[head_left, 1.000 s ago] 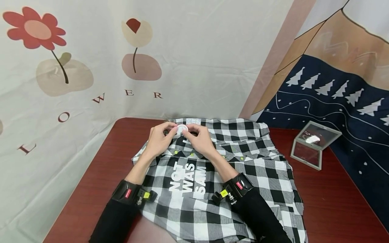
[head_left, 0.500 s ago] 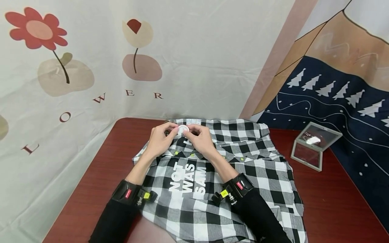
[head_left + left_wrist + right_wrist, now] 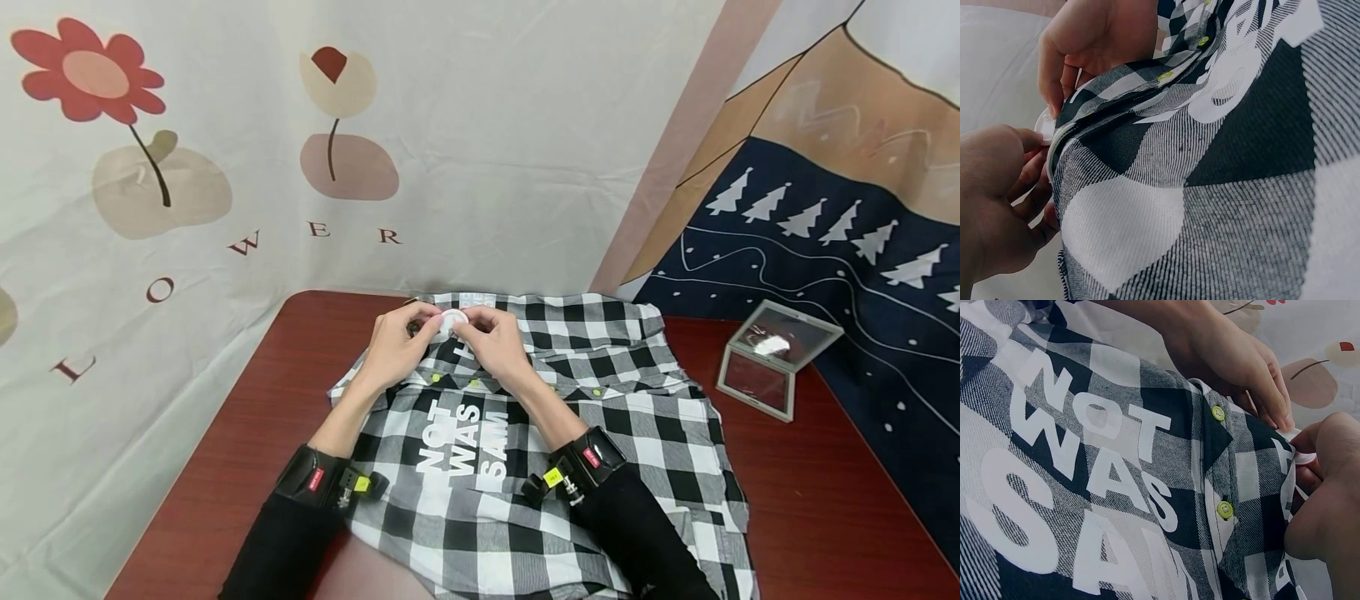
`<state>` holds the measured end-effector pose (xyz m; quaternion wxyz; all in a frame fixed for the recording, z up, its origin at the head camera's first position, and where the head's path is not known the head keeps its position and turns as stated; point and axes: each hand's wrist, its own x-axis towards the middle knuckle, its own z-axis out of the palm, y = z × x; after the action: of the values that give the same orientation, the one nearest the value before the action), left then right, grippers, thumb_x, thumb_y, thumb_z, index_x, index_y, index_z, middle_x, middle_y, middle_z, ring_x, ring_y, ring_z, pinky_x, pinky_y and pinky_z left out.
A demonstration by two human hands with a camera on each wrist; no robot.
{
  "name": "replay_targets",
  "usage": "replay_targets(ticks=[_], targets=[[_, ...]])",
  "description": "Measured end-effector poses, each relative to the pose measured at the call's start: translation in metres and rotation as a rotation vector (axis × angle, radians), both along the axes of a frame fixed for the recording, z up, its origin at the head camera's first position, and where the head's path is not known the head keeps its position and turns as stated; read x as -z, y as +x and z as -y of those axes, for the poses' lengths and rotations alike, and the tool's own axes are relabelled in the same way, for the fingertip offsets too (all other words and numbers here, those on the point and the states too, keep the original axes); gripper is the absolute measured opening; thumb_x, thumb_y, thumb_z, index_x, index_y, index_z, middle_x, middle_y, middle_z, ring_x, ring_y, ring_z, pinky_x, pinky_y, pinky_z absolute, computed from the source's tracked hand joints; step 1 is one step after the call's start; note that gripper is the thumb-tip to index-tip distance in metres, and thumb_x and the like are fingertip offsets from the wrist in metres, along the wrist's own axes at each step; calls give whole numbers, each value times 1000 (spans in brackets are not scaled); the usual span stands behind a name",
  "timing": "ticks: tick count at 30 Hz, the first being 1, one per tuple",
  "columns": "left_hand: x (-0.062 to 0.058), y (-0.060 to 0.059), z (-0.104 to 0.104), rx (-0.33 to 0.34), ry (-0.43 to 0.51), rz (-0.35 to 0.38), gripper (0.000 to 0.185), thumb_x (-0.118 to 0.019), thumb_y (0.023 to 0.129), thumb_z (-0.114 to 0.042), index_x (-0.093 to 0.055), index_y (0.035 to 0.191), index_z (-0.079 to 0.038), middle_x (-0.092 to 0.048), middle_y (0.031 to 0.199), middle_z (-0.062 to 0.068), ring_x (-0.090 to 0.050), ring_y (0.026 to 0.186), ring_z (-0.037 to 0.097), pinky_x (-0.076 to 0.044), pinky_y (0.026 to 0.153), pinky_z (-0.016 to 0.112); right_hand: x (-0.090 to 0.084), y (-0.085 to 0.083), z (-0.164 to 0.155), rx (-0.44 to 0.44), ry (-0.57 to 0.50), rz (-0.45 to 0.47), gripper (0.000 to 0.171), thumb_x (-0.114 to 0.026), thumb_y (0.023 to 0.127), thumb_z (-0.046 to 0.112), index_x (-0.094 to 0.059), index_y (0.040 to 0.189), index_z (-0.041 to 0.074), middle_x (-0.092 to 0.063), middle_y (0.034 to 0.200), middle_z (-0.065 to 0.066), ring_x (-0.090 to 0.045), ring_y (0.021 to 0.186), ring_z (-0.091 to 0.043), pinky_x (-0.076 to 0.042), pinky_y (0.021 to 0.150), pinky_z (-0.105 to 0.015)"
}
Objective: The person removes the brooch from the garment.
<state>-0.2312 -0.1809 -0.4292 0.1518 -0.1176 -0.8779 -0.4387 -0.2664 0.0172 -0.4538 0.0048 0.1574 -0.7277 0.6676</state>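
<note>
A black-and-white plaid shirt (image 3: 600,417) printed "NOT WAS SAM" lies flat on the dark red table (image 3: 225,433). At its far collar edge both hands meet on a small white round piece (image 3: 452,319). My left hand (image 3: 429,323) pinches it from the left and my right hand (image 3: 471,325) from the right. In the left wrist view the left hand (image 3: 1029,181) grips the shirt edge (image 3: 1241,187) by the white piece (image 3: 1044,125). The right wrist view shows the right hand (image 3: 1310,469) at the white piece (image 3: 1300,456), beside yellow-green buttons (image 3: 1218,413).
A small glass box (image 3: 776,358) with a raised lid stands on the table at the right. Printed cloth backdrops (image 3: 187,167) hang close behind and to the right of the table. Bare tabletop shows to the left and right of the shirt.
The hands and the white piece have hardly shifted; the fingers keep working at the same spot on the collar.
</note>
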Motion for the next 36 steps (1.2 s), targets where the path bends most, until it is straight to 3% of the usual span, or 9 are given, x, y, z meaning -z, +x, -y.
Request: replay_targets(ticks=[14, 22, 31, 36], targets=[[1, -1, 0, -7, -11, 3, 20, -71, 114, -22, -82, 123, -8, -85, 104, 11, -77, 94, 26, -50, 77, 30, 0, -2, -1, -28, 6, -25, 13, -81, 101, 7, -83, 110, -2, -70, 84, 7, -58, 74, -9, -47, 64, -20], [1, 0, 1, -17, 24, 14, 20, -69, 115, -21, -82, 124, -9, -84, 104, 11, -74, 94, 25, -49, 78, 30, -1, -2, -4, -70, 63, -49, 16, -80, 103, 11, -83, 116, 1, -76, 95, -3, -67, 84, -10, -54, 73, -20], [1, 0, 2, -13, 13, -1, 20, -69, 115, -24, -82, 123, -10, -84, 103, 10, -73, 91, 24, -48, 77, 29, -1, -2, -5, -82, 75, -64, 17, -80, 104, 13, -83, 118, 3, -79, 99, -8, -67, 83, -11, -54, 73, -21], [0, 1, 3, -7, 9, -11, 21, -69, 115, -25, -81, 123, -10, -83, 103, 11, -73, 92, 25, -47, 76, 29, -3, -1, -6, -86, 107, -116, 20, -80, 104, 13, -83, 121, 3, -81, 105, -15, -72, 90, -19, -57, 78, -22]])
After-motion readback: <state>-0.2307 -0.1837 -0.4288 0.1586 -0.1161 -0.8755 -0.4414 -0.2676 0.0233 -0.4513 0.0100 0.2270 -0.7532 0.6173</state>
